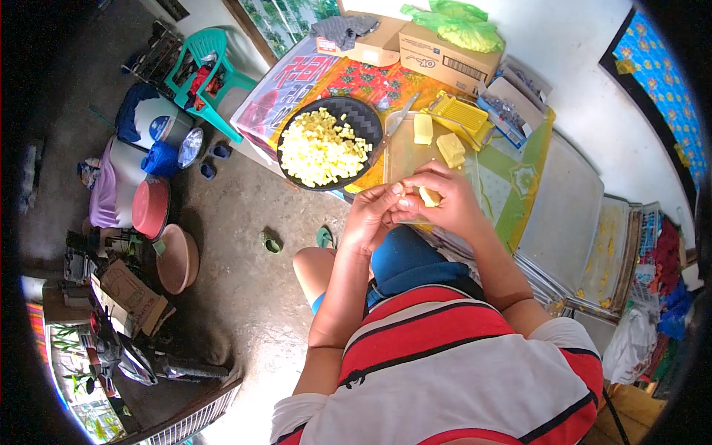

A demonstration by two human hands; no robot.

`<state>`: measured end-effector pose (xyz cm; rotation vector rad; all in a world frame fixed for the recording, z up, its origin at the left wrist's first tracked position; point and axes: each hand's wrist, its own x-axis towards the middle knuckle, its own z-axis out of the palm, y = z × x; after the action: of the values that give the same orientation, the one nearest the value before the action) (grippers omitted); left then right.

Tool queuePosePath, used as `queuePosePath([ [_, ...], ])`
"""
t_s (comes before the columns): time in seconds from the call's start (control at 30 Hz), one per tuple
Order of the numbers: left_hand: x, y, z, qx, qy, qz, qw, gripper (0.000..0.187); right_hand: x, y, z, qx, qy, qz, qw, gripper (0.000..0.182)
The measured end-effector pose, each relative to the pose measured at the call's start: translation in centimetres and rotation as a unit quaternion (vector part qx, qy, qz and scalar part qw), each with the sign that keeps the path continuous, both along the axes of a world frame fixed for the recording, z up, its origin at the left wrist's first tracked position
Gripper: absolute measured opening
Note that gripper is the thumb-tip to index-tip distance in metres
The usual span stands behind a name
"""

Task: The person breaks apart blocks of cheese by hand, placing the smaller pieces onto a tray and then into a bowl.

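Observation:
My right hand is closed around a yellow piece, part of which shows between thumb and fingers. Its fingertips meet those of my left hand, which is pinched shut; whatever lies between them is hidden. Both hands are over the near edge of a clear cutting board. Two cut blocks of the same pale yellow food, one block and a larger one, lie on the board. A knife rests along its left edge. Left of that, a black round tray holds a heap of small yellow cubes.
A yellow plastic slicer lies behind the board. Cardboard boxes line the table's back, with a green plastic bag on top. A green chair and basins stand on the left. Stacked trays are at the right.

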<state>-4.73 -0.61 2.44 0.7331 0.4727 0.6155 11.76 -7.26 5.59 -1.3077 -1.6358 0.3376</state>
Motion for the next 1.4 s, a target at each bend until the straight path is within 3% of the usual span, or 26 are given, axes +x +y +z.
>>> queuePosePath([
  [0.6, 0.1, -0.7, 0.6, -0.087, -0.098, -0.014, 0.991, 0.03, 0.2, 0.1, -0.7, 0.046, 0.032, 0.01, 0.998, 0.022],
  [0.9, 0.2, -0.5, -0.5, -0.037, -0.036, 0.008, 0.999, 0.026, -0.4, 0.2, -1.0, 0.048, 0.028, -0.002, 0.998, 0.025],
  [1.1, 0.4, -0.5, -0.9, -0.076, -0.026, 0.039, 0.996, 0.024, -0.2, 0.3, -1.6, 0.033, 0.049, 0.0, 0.998, 0.038],
  [1.2, 0.4, 0.5, -2.9, -0.036, -0.003, 0.059, 0.998, 0.02, 0.0, -0.1, -1.7, -0.021, 0.101, -0.036, 0.994, 0.039],
  [1.23, 0.3, 1.1, -3.8, 0.039, 0.077, 0.098, 0.992, 0.019, 0.3, 0.1, -2.3, -0.041, 0.16, -0.029, 0.986, 0.039],
  [1.3, 0.3, 3.0, -5.9, 0.186, 0.231, 0.17, 0.94, 0.016, 1.3, 0.8, -4.6, -0.078, 0.276, -0.016, 0.958, 0.039],
  [1.33, 0.0, 4.4, -7.6, 0.319, 0.306, 0.211, 0.872, 0.016, 1.7, 1.1, -5.0, -0.124, 0.331, -0.028, 0.935, 0.041],
  [1.4, -1.0, 7.4, -10.8, 0.554, 0.424, 0.274, 0.662, 0.016, 2.7, 1.6, -5.7, -0.211, 0.436, -0.05, 0.874, 0.044],
])
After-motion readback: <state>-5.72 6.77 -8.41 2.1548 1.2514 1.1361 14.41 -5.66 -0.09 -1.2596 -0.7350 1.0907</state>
